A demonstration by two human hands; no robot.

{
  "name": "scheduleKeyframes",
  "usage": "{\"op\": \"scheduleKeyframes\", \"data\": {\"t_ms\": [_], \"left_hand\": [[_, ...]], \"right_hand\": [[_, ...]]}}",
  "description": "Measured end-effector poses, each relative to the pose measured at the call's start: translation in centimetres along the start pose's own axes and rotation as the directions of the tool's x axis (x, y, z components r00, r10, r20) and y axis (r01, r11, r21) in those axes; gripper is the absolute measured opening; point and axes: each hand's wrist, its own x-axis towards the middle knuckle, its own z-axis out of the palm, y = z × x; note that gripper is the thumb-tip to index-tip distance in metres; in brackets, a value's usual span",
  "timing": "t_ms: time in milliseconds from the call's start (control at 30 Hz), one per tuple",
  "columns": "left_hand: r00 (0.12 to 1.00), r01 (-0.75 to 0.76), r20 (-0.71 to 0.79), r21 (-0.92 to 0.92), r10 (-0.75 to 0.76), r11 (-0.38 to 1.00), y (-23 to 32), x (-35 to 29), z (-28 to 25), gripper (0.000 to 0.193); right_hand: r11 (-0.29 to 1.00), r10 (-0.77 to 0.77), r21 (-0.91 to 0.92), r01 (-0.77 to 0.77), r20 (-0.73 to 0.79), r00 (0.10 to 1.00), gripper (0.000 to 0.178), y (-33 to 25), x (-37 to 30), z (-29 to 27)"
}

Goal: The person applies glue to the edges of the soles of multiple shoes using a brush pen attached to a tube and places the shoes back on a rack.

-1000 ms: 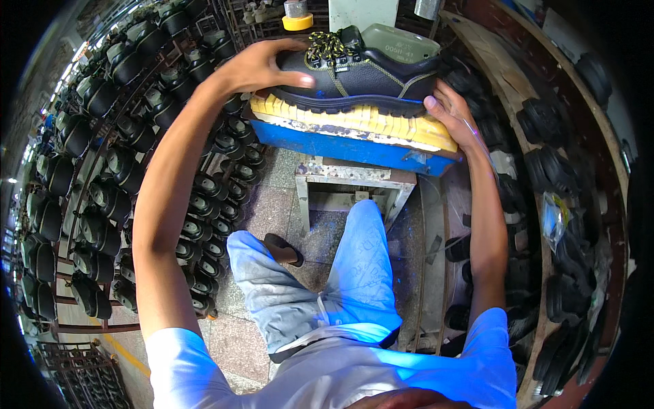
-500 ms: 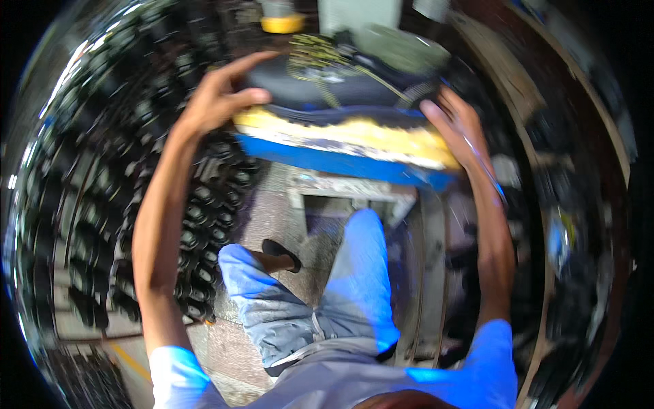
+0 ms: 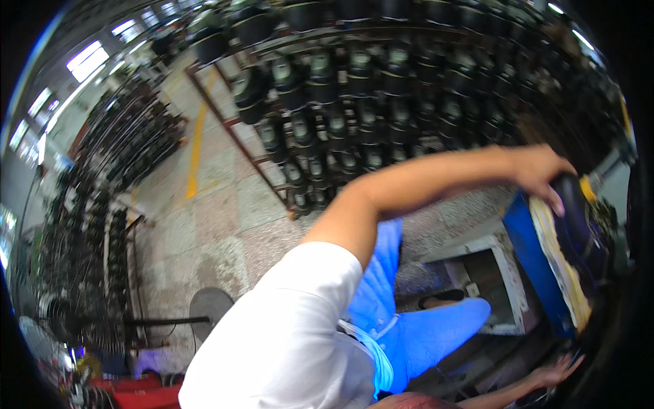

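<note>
Head view shows a black shoe (image 3: 575, 221) on the yellow top of the blue block (image 3: 535, 266), and steadying it probably calls for light, even pressure straight down into that top. The left hand (image 3: 543, 174) clasps the toe at the block's left end, its arm bent and raised; the right hand (image 3: 555, 371), fingers spread and apparently holding nothing, is near the block's right end.

Shoe (image 3: 578, 221) on block (image 3: 533, 262) (rack (image 3: 232, 129) to the left)
</note>
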Motion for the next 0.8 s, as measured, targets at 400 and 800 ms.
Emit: {"op": "scheduleKeyframes", "data": {"t_ms": [400, 800], "left_hand": [[0.708, -0.461, -0.3, 0.491, 0.64, 0.74, 7.8, -8.9, 13.0, 0.035], [0.667, -0.545, -0.305, 0.422, 0.68, 0.724, 12.2, -8.2, 17.4, 0.028]], "right_hand": [[0.72, 0.116, 0.624, -0.303, 0.322, 0.94, 0.066, -15.1, -7.9, 3.6], [0.708, -0.656, 0.147, 0.691, 0.499, 0.566, 0.03, -26.0, -7.9, 8.2]]}}
